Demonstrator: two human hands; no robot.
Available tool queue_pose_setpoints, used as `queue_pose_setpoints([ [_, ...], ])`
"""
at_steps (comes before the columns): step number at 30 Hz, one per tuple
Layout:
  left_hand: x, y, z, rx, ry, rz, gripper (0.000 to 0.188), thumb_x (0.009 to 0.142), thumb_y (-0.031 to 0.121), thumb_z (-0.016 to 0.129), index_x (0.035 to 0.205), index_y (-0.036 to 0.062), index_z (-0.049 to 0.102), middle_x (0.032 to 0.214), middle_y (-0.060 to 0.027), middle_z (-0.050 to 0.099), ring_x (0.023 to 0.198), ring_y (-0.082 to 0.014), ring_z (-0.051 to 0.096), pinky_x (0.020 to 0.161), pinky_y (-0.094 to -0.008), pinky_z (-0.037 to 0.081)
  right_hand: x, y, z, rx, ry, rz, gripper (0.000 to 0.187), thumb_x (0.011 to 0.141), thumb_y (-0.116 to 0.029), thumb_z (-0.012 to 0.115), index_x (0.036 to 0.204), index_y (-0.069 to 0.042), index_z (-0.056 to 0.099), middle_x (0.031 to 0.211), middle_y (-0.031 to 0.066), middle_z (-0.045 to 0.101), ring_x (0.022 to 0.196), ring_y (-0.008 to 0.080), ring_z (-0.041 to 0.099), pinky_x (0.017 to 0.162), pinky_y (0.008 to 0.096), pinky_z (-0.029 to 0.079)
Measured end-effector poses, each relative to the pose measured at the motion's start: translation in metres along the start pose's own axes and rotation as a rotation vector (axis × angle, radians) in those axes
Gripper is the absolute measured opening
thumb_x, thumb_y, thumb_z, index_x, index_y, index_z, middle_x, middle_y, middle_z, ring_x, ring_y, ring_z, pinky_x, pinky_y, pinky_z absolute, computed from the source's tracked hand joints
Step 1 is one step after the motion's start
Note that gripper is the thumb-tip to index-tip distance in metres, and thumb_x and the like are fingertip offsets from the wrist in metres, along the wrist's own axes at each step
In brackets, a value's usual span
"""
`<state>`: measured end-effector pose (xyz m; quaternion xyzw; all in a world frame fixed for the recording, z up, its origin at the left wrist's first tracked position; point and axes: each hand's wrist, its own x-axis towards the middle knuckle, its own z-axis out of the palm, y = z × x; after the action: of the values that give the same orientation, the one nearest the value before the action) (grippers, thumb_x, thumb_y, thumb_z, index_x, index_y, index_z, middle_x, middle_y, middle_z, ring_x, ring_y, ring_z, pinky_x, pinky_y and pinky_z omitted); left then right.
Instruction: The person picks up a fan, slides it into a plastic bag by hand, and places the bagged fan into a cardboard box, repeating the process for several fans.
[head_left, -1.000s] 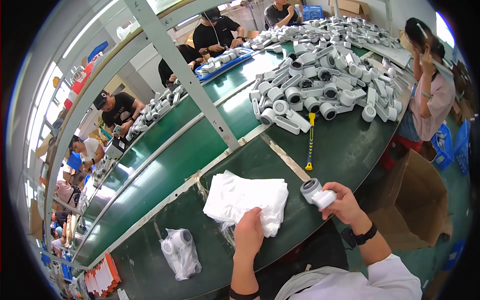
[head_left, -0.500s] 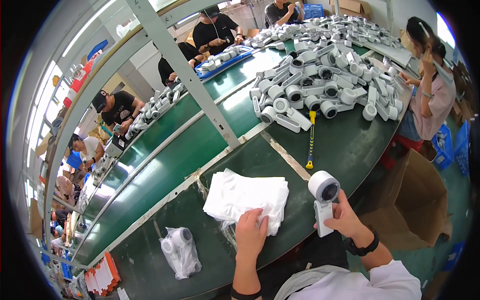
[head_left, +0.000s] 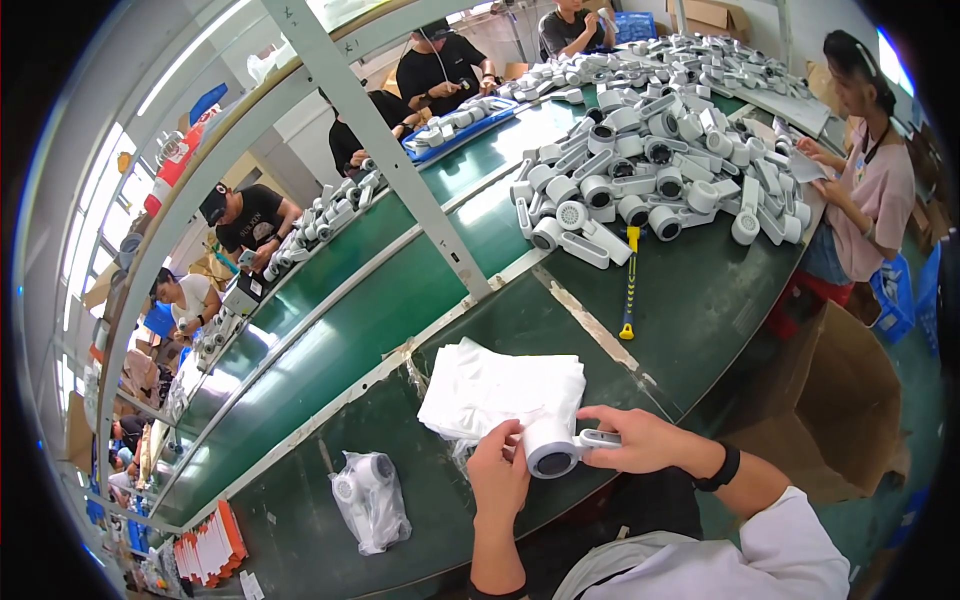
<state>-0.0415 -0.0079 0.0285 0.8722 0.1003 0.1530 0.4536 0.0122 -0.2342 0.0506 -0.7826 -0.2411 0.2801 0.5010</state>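
Note:
My right hand [head_left: 640,441] is closed round the handle of a white handheld fan [head_left: 550,447], its thumb and forefinger at the grip. The fan lies sideways, round head to the left with a dark-ringed end facing me. My left hand [head_left: 497,470] is at the left side of that head, fingers bent against it; their tips are partly hidden. Just behind the fan sits a stack of thin white bags [head_left: 490,385] on the dark green table [head_left: 440,520]. Farther left rests another fan in a clear plastic bag [head_left: 368,503].
A yellow-and-black hammer [head_left: 629,285] lies before a large heap of white fans [head_left: 650,160]. An open cardboard box [head_left: 815,410] stands at the right, below the table edge. Orange-edged cards [head_left: 210,548] lie at lower left. A metal post [head_left: 400,170] rises beyond; co-workers sit around.
The fan in my right hand has moved left and tipped from upright to sideways, its head now by my left hand. The person at right has lowered their arm and holds a pale sheet.

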Motion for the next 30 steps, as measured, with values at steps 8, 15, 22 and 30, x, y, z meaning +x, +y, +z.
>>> queue_pose_setpoints([
  [8, -0.004, -0.003, -0.012, -0.106, 0.022, 0.037, 0.023, 0.083, -0.005, 0.066, 0.106, 0.0004, 0.068, 0.088, -0.0076, 0.071, 0.075, -0.0120, 0.065, 0.069, -0.0250, 0.051, 0.033, -0.001, -0.023, -0.241, -0.323, -0.016, 0.075, 0.092, -0.034, 0.061, 0.154, -0.011, 0.026, 0.102, 0.0141, 0.067, 0.094, 0.0250, 0.065, 0.087, 0.0341, 0.048],
  [15, -0.009, -0.003, -0.019, -0.203, 0.014, 0.004, 0.021, 0.085, -0.005, 0.064, 0.106, -0.0013, 0.067, 0.092, -0.0079, 0.071, 0.081, -0.0120, 0.066, 0.075, -0.0248, 0.052, 0.034, -0.003, -0.018, 0.009, -0.403, 0.159, 0.077, 0.094, -0.035, 0.061, 0.155, -0.010, 0.021, 0.113, 0.0108, 0.065, 0.098, 0.0201, 0.062, 0.088, 0.0323, 0.047],
  [22, -0.007, -0.006, -0.012, -0.138, 0.075, 0.072, 0.019, 0.084, 0.000, 0.068, 0.103, -0.0002, 0.068, 0.090, -0.0053, 0.068, 0.078, -0.0110, 0.064, 0.071, -0.0248, 0.051, 0.008, -0.004, -0.021, -0.073, -0.413, 0.080, 0.086, 0.092, -0.041, 0.060, 0.156, -0.010, 0.012, 0.106, 0.0164, 0.067, 0.095, 0.0255, 0.064, 0.085, 0.0330, 0.047],
  [30, -0.006, 0.003, 0.000, -0.037, 0.034, -0.049, 0.018, 0.083, 0.003, 0.070, 0.100, -0.0005, 0.070, 0.083, -0.0049, 0.068, 0.073, -0.0095, 0.062, 0.066, -0.0242, 0.049, -0.005, 0.018, -0.009, 0.045, -0.280, -0.048, 0.083, 0.090, -0.027, 0.063, 0.154, -0.007, 0.014, 0.104, 0.0143, 0.069, 0.093, 0.0267, 0.066, 0.085, 0.0355, 0.049],
])
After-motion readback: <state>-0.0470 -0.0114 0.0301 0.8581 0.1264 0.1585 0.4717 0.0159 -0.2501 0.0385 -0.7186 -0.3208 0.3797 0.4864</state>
